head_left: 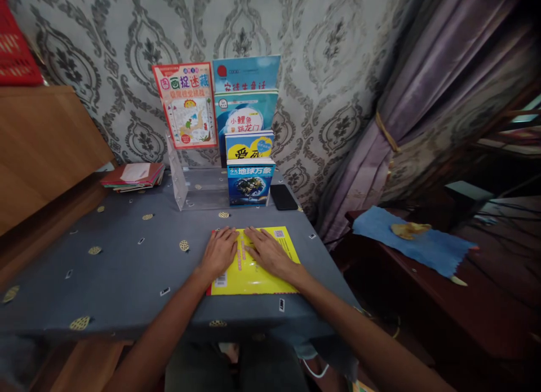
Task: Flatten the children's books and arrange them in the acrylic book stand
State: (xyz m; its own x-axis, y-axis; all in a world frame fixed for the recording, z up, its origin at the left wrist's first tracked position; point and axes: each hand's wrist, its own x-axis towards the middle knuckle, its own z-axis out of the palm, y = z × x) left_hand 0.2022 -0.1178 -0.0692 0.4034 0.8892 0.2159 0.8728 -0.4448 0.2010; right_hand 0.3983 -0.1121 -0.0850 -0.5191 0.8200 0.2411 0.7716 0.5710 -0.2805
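Note:
A yellow book (pixel 257 276) with a red spine edge lies flat near the front edge of the table, turned sideways so its print runs up the cover. My left hand (pixel 220 250) rests palm down on its left part, fingers stretched toward the far edge. On the middle of the cover lies my right hand (pixel 268 254), also flat, with its thumb apart from the fingers. Behind the book stands a clear acrylic rack (pixel 177 175) holding several upright books, among them a blue book with a globe (pixel 250 186) at the front and a red-bordered picture book (pixel 188 107) at upper left.
A black phone (pixel 283 197) lies right of the rack. Several stacked booklets (pixel 134 177) sit at the back left beside a wooden panel (pixel 46 150). Right of the table, a blue cloth (pixel 406 240) covers part of a dark red surface, near a tied purple curtain (pixel 363 166).

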